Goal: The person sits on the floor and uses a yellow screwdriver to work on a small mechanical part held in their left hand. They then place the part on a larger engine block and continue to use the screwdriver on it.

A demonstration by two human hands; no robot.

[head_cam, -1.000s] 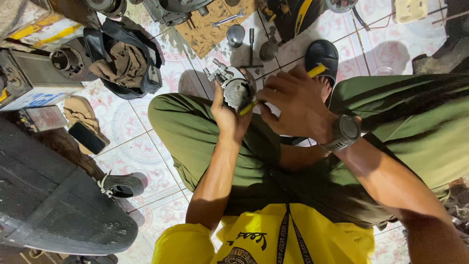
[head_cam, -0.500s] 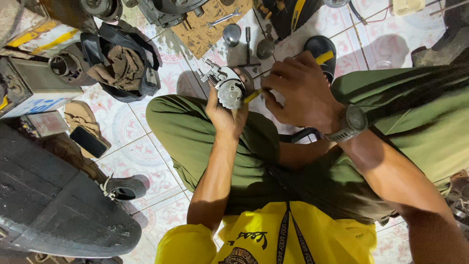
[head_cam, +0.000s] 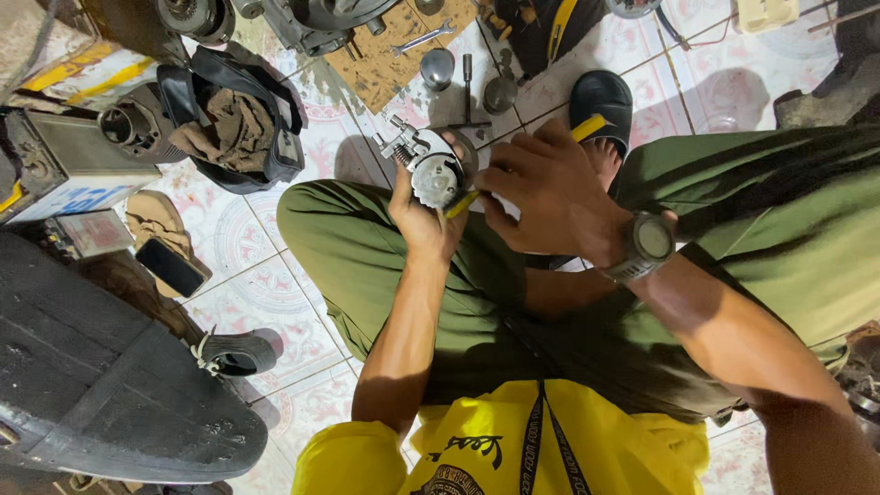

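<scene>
Bare tile (head_cam: 275,266) open left of knee; black bag (head_cam: 229,128), loose metal parts (head_cam: 467,82) crowd floor ahead.

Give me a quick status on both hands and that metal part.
Left hand gripping round metal part, held above the lap. Right hand holds yellow-handled tool, tip at the part's open face. Nothing blocking; wrench and sockets lie on the floor beyond.

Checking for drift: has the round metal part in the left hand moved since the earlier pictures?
Cannot tell: the round metal part sits by the black sandal as before; the camera itself shifts.
</scene>
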